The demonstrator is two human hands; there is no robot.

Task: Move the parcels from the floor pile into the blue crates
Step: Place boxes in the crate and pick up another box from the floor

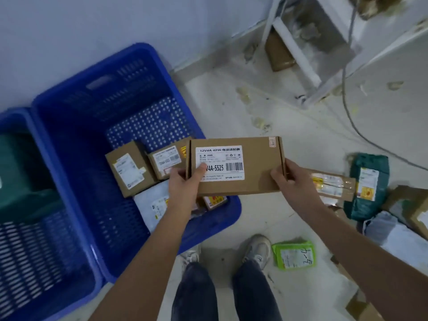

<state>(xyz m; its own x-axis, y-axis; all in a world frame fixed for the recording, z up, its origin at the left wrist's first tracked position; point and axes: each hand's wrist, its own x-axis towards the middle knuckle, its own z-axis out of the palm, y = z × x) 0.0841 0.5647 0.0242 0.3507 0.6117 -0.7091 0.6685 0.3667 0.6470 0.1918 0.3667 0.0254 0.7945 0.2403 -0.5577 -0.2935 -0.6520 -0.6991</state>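
Head view: parcels (361, 184) beside blue crate (129, 66).

Floor (266, 107): pale, stained, littered with debris. Directly on it: two blue perforated crates (76, 140) side by side at left; green mailer (294, 254) beside a grey sneaker (258, 247); teal mailer (367, 185); flat taped brown parcel (334, 185); white poly bag (391, 230); grey cable (352, 121); white shelf-frame foot (305, 101).
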